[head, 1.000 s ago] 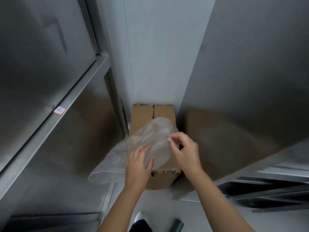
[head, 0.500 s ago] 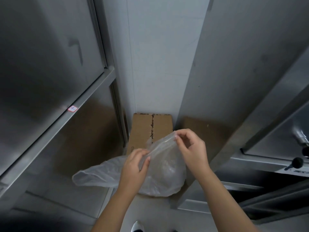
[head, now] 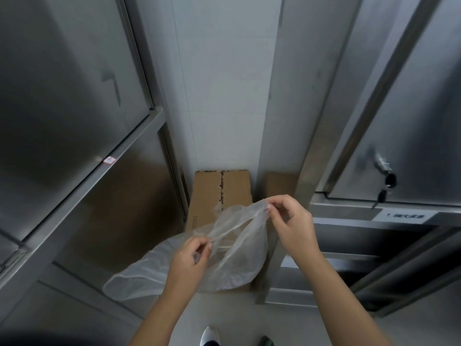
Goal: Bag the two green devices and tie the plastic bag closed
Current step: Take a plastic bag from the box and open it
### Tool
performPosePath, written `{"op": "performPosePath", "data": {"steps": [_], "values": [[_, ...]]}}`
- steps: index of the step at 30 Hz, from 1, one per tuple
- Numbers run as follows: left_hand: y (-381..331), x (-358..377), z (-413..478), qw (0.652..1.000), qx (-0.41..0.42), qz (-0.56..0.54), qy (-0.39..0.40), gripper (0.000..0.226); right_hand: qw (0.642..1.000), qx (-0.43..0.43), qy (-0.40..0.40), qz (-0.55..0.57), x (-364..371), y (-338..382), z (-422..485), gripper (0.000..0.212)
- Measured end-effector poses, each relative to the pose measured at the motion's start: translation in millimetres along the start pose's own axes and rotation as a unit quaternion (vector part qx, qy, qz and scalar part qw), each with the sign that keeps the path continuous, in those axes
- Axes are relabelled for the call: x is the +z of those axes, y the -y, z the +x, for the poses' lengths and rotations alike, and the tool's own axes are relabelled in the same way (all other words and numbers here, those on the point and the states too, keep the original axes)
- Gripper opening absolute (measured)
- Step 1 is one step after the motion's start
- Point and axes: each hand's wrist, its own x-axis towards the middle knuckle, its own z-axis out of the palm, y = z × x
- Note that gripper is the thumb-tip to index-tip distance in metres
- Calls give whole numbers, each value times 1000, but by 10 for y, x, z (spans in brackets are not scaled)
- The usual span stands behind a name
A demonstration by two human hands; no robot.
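A clear, thin plastic bag hangs in front of me, stretched between both hands. My left hand pinches one part of its rim low and to the left. My right hand pinches another part of the rim higher and to the right, so the rim is pulled taut between them. The rest of the bag sags down and to the left, limp. A small dark green object shows at the bottom edge on the floor; I cannot tell what it is.
A closed cardboard box stands on the floor against the white wall, between a steel cabinet on the left and a steel unit with a keyed door lock on the right. A shoe tip shows below.
The view has tilted up and to the right, bringing the right steel door into sight. My hands have drawn apart, the right one rising, and the bag's rim is now stretched between them.
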Motion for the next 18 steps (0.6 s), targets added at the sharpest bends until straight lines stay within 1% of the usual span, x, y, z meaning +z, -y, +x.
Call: {"op": "performPosePath", "data": {"steps": [4,6,10,14,18], "values": [[-80,32,-285,1000,-5,3,1,19,1000,19,2,-4,-136,-59,-296,18],[-142,70,-438,1000,-13,-2,2,17,1000,28,1,-5,-208,-96,-468,20],[-216,142,-750,999,-34,-27,9,13,999,54,0,1,-346,-174,-835,32],[-262,170,-1065,999,-38,-29,24,15,997,78,-11,-6,-450,-247,-1162,21],[-289,139,-1300,998,-35,-18,43,10,995,101,-15,-18,-498,-232,-1441,19]]}}
